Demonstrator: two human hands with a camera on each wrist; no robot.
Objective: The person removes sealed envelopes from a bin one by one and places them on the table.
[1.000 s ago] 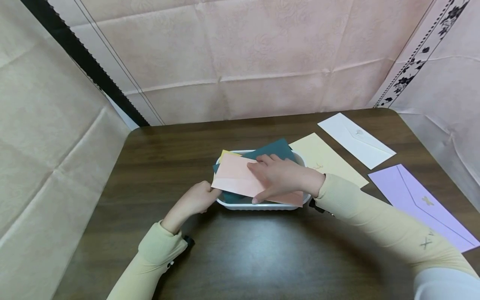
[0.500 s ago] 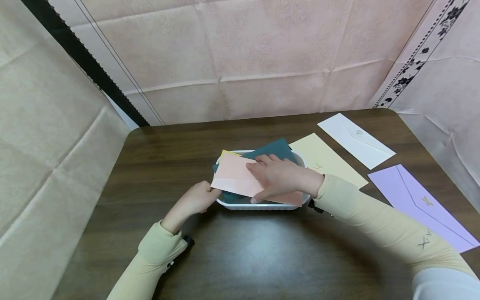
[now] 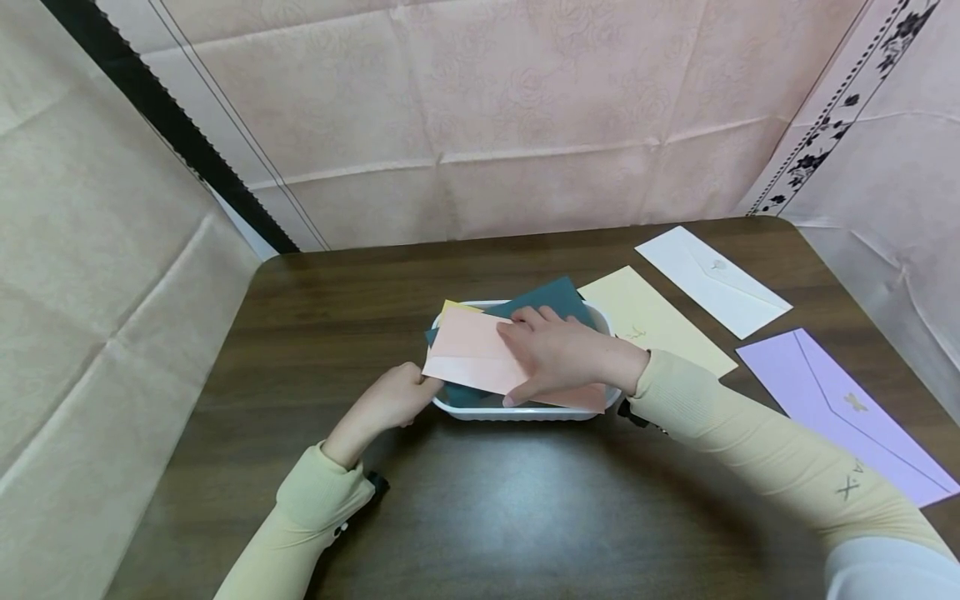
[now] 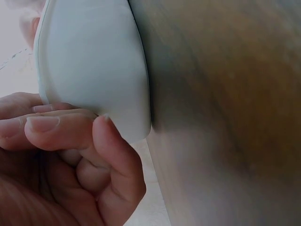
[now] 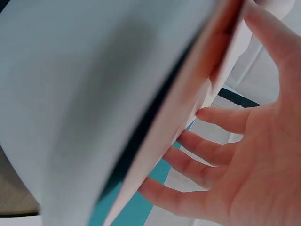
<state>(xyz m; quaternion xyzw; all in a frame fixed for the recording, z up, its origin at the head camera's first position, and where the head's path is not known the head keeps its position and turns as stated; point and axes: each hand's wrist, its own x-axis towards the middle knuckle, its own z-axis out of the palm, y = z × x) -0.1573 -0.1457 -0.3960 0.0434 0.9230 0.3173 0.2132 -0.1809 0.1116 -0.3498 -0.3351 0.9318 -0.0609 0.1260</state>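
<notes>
A white plastic basket (image 3: pixel 525 413) stands mid-table with envelopes piled on it. On top lies a pink envelope (image 3: pixel 465 343), tilted and overhanging the front rim. A dark teal envelope (image 3: pixel 555 298) shows under it, and a corner of something yellow (image 3: pixel 455 305) peeks out behind. My right hand (image 3: pixel 558 354) rests on the pink envelope with fingers spread; in the right wrist view its fingertips touch the paper. At the basket's left end, my left hand (image 3: pixel 393 396) has curled fingers gripping the rim, close under the pink envelope's corner. The left fingertips are partly hidden in the head view.
Right of the basket lie a cream envelope (image 3: pixel 660 321), a white envelope (image 3: pixel 712 279) and a purple envelope (image 3: pixel 847 408). The cream one reaches close to the basket. Pale cloth (image 3: pixel 480 108) hangs behind the dark wooden table (image 3: pixel 480 500) and along both sides.
</notes>
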